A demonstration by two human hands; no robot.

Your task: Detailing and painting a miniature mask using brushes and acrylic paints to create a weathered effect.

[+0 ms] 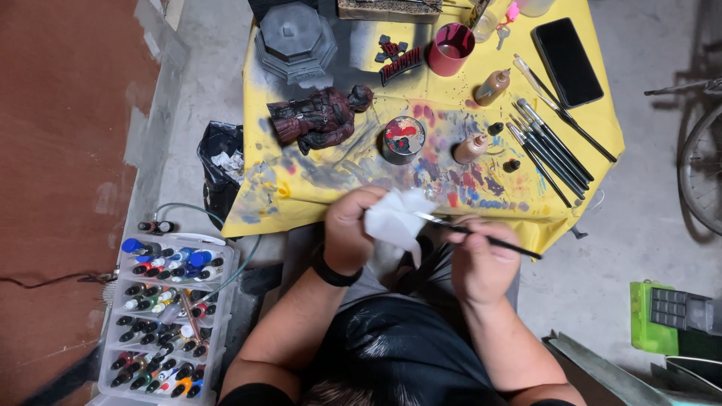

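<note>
At the near edge of the yellow table (301,197), left hand (348,229) closed on white tissue (397,216), right hand (479,263) pinching thin paintbrush (492,241), bristle end hidden inside tissue, fingertips hard to make out.

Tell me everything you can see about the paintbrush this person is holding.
The paintbrush is thin with a dark handle and a pale metal ferrule. It lies nearly level, handle end pointing right and slightly down, past the yellow table cover's front edge. The right hand grips it mid-handle between the fingers. Its tip end runs into a crumpled white tissue pinched in the left hand, so the bristles are hidden. No paint colour on it can be made out.
</note>
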